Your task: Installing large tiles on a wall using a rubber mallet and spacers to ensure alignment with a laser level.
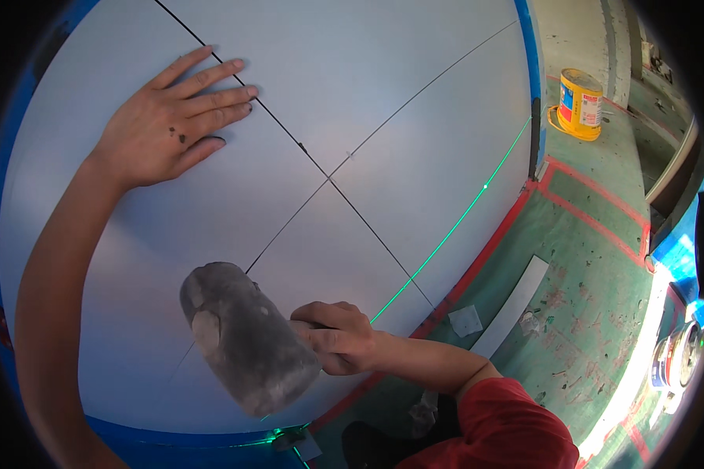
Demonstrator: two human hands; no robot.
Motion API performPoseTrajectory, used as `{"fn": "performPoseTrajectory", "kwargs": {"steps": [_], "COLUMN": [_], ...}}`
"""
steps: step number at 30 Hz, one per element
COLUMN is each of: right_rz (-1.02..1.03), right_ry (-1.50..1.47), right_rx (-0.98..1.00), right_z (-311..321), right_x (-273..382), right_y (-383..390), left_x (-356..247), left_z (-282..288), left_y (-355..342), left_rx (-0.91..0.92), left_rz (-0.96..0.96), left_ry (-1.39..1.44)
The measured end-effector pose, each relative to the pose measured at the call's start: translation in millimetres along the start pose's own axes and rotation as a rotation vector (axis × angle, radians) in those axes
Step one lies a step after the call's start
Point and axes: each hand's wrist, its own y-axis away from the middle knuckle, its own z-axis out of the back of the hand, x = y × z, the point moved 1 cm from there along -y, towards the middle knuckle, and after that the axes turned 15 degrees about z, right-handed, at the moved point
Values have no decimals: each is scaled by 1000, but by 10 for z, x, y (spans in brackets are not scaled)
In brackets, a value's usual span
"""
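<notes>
My right hand (339, 338) is closed round the handle of a mallet. The big, dusty grey mallet head (250, 336) is raised in front of the lower middle of a wall of large white tiles (414, 156), and hides part of one joint. I cannot tell whether it touches the surface. My left hand (176, 121) lies flat on the tiles at the upper left, fingers stretched out and tips across a dark diagonal joint (278, 121). Dark smudges mark its back. Near the middle, this joint crosses a thinner one (438, 76).
A green laser line (450, 233) runs along the tiles' right side. Blue tape (530, 47) edges them. On the right, a green floor covering (571, 305) with red tape carries a pale strip (512, 305) and a small pale square (465, 320). A yellow bucket (580, 105) stands farther off.
</notes>
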Motion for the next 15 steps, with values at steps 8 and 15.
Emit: {"fn": "performPoseTrajectory", "kwargs": {"steps": [8, 15], "right_rz": [33, -54], "right_ry": [128, 121], "right_rx": [-47, -67], "right_z": [-69, -21], "right_x": [-484, -508], "right_y": [78, 51], "left_x": [-8, -23], "left_z": [-28, -51], "left_y": [-76, -72], "left_rx": [10, 40], "left_rz": [-16, 6], "left_ry": [70, 59]}}
